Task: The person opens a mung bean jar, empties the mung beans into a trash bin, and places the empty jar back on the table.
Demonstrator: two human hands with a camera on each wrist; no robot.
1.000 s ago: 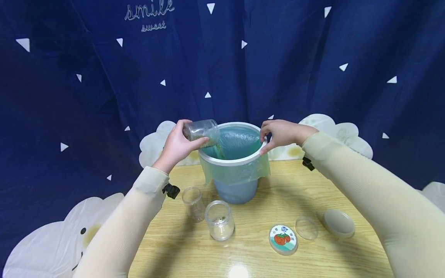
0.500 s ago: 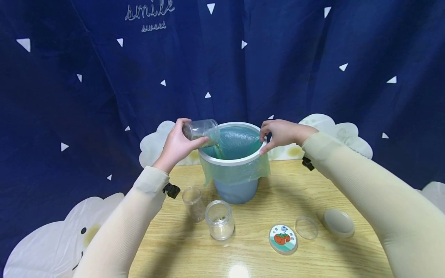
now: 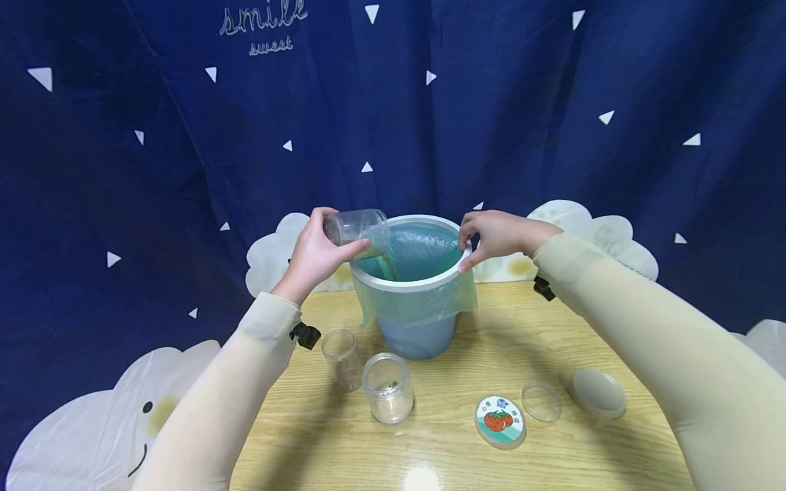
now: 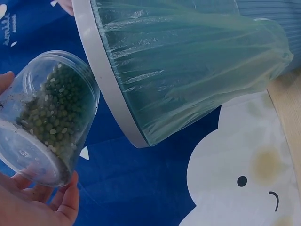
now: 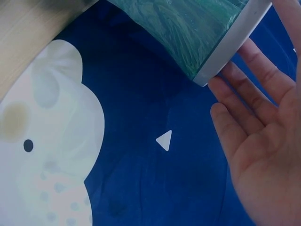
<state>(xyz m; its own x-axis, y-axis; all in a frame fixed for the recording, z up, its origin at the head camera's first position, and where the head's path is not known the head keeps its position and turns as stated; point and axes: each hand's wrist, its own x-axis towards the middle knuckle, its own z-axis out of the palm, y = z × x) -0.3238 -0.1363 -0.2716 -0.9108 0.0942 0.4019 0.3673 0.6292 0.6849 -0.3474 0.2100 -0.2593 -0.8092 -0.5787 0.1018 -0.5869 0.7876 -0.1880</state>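
Note:
A clear plastic jar (image 3: 359,228) lies tilted in my left hand (image 3: 314,256), its mouth over the left side of the bin's opening. Green mung beans (image 4: 54,110) lie along its lower side, with some at the mouth in the head view. My fingers and thumb grip the jar near its base. The trash bin (image 3: 417,339) is blue with a white rim (image 3: 408,286) and a green bag (image 3: 405,310) folded over it. At the rim's right side, my right hand (image 3: 494,232) holds the edge between thumb and fingers; the wrist view shows these fingertips touching the rim.
Two clear jars, a taller one (image 3: 340,361) and a wider one (image 3: 388,392) with bits inside, stand before the bin on the wooden table (image 3: 454,450). To the right lie a tomato-print lid (image 3: 500,423), a clear disc (image 3: 542,402) and a whitish lid (image 3: 598,393). A blue curtain hangs behind.
Beans have slid toward the jar's mouth, and fewer show in its lower side. My left hand has risen very slightly. The right hand stays on the rim.

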